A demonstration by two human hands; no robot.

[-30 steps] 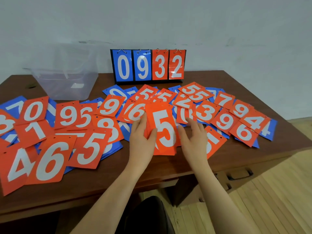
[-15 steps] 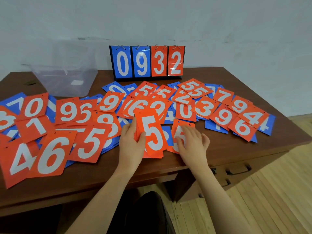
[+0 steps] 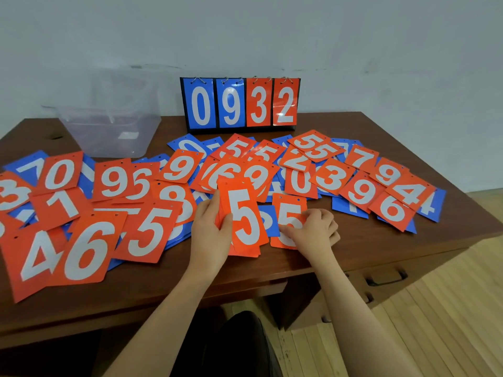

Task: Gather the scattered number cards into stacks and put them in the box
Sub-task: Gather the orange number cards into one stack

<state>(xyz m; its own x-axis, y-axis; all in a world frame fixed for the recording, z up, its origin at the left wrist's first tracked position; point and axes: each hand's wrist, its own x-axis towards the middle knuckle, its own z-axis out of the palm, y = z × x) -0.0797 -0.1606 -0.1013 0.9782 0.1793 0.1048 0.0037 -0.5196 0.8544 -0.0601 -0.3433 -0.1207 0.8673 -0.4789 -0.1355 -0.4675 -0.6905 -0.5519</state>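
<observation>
While the left hand (image 3: 211, 229) gripped an orange stack (image 3: 243, 221), right hand (image 3: 313, 229) at three o'clock, fingers (image 3: 290, 229) pressed on a lone orange 5 card (image 3: 289, 210), counter (image 3: 367, 248) beneath.

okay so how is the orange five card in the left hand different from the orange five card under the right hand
The orange 5 card topping the stack in the left hand is lifted and tilted; the orange 5 card under the right hand lies flat on the brown wooden table. The left hand leaves its numeral fully visible; the right hand covers the other's lower part. Both are orange with white numerals.
</observation>
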